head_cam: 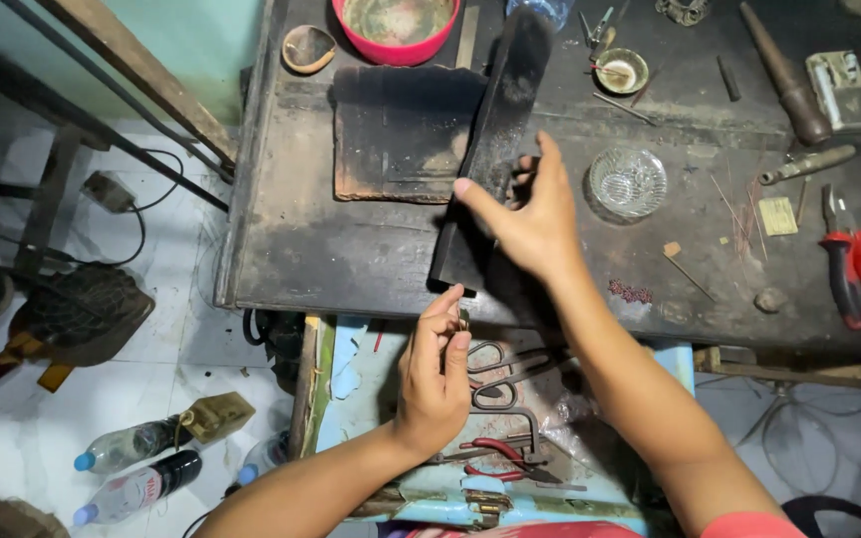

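1. The right hand (535, 214) has its fingers (475, 194) wrapped around a long, flat, blackened wooden board (495, 130), thumb stretched along the near face and the other fingers curled behind the far edge.
2. The long blackened board looks charred and sooty, narrow and plank-like; it stands tilted on its lower end on the dark, stained desk (291, 249), with its upper end leaning away towards the top of the view.
3. The left hand (437, 374) is raised just below the board's lower end, its fingers (447, 304) pressed together in a pinch on a very small piece; what that piece is cannot be made out.
4. The pinching fingertips lie just beside the bottom corner of the board, close to the desk's front edge; whether they touch the board cannot be told.
5. Behind the board lies a square, scorched, dark slab (401, 130), partly covered by the board.
6. To the right of the right hand sits a small clear glass dish (627, 182), and farther right lie red-handled pliers (854, 264).
7. At the far edge stands a red round bowl (398, 25), cut off by the top of the frame.
8. Below the desk, an open light-blue drawer (510, 478) holds metal shears (495, 374), partly hidden by the left hand and the right forearm.
9. Plastic bottles (137, 468) lie on the white tiled floor at lower left.
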